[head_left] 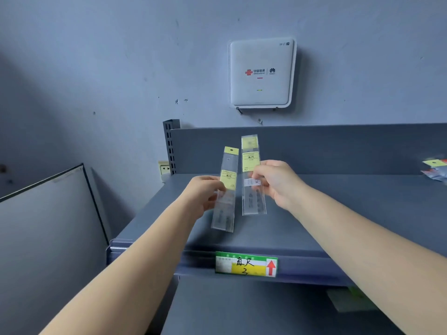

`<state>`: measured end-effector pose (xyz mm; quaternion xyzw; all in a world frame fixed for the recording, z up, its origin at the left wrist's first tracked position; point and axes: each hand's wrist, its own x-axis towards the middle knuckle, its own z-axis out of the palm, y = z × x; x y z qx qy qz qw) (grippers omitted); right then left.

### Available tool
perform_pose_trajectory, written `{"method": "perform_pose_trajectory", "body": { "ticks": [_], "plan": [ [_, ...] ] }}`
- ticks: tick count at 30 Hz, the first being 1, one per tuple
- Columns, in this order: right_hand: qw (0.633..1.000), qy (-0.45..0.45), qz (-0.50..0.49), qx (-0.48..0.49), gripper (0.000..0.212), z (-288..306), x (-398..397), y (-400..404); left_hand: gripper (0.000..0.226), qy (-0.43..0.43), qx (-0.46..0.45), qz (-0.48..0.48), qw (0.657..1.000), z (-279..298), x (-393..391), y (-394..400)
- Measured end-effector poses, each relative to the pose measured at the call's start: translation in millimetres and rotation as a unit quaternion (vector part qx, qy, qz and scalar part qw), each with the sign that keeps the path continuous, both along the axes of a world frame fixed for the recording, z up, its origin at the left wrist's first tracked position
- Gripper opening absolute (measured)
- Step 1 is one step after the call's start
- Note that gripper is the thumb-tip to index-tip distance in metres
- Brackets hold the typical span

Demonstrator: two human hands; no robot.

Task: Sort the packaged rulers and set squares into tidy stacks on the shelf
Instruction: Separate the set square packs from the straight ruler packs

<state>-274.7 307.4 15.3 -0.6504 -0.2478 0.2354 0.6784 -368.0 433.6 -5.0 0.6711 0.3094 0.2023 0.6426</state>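
Note:
Two packaged rulers in clear sleeves with yellow labels are held up above the grey shelf [326,209]. My left hand [205,194] pinches the left ruler pack [226,204] near its middle; that pack leans slightly right. My right hand [275,182] pinches the right ruler pack [252,197] at its middle, and this one stands nearly upright. The two packs are side by side and a little apart. A small pile of packaged items [435,169] lies at the shelf's far right edge, cut off by the frame.
A green and yellow price tag [246,263] with a red arrow sits on the shelf's front rail. The shelf's back panel [338,148] rises behind. A white router [261,72] hangs on the wall. A grey board [48,213] leans at the left. A lower shelf [242,310] lies below.

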Motion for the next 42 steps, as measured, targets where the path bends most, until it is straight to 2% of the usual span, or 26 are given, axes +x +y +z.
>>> {"method": "perform_pose_trajectory", "body": {
  "ticks": [2, 4, 6, 7, 9, 10, 12, 14, 17, 20, 22, 24, 27, 30, 37, 42],
  "plan": [
    [1.000, -0.003, -0.001, 0.005, 0.017, 0, -3, 8, 0.020, 0.026, 0.034, -0.014, 0.999, -4, 0, 7],
    [1.000, -0.008, 0.019, 0.003, 0.019, 0, -2, 14, 0.029, 0.056, 0.107, -0.003, 0.993, -8, -2, 15],
    [0.997, -0.028, 0.040, -0.053, 0.008, -3, -2, 18, 0.034, 0.076, 0.197, 0.024, 0.977, -10, -3, 25],
    [0.990, -0.065, 0.036, -0.118, 0.011, -4, -2, 18, 0.035, 0.079, 0.232, 0.033, 0.969, -11, -3, 29],
    [0.944, -0.201, 0.004, -0.263, 0.044, -9, 7, 16, 0.035, 0.088, 0.285, 0.035, 0.954, -9, 0, 32],
    [0.914, -0.277, -0.016, -0.296, 0.049, -10, 12, 13, 0.034, 0.099, 0.311, 0.029, 0.945, -7, 3, 30],
    [0.862, -0.394, -0.047, -0.315, 0.040, -8, 20, -1, 0.032, 0.120, 0.363, 0.012, 0.924, -2, 12, 22],
    [0.806, -0.466, -0.065, -0.360, 0.029, -5, 31, -21, 0.033, 0.141, 0.415, -0.005, 0.899, 4, 28, 7],
    [0.724, -0.536, -0.097, -0.423, 0.025, -1, 53, -58, 0.034, 0.174, 0.506, -0.024, 0.844, 10, 58, -25],
    [0.683, -0.568, -0.127, -0.442, 0.024, 0, 80, -100, 0.034, 0.193, 0.594, -0.044, 0.780, 16, 91, -69],
    [0.664, -0.579, -0.140, -0.452, 0.025, -1, 99, -131, 0.035, 0.187, 0.616, -0.061, 0.763, 18, 112, -103],
    [0.648, -0.587, -0.149, -0.461, 0.025, -2, 117, -163, 0.036, 0.173, 0.621, -0.074, 0.761, 19, 135, -139],
    [0.652, -0.582, -0.158, -0.459, 0.027, -3, 143, -217, 0.036, 0.158, 0.621, -0.085, 0.763, 17, 169, -195],
    [0.672, -0.564, -0.165, -0.451, 0.029, -1, 171, -276, 0.036, 0.155, 0.584, -0.118, 0.788, 15, 202, -251],
    [0.731, -0.499, -0.203, -0.419, 0.018, -1, 239, -399, 0.031, 0.153, 0.489, -0.172, 0.841, 3, 269, -361],
    [0.774, -0.447, -0.199, -0.402, 0.024, -2, 285, -444, 0.022, 0.163, 0.443, -0.177, 0.864, -1, 307, -400]
  ]
}}
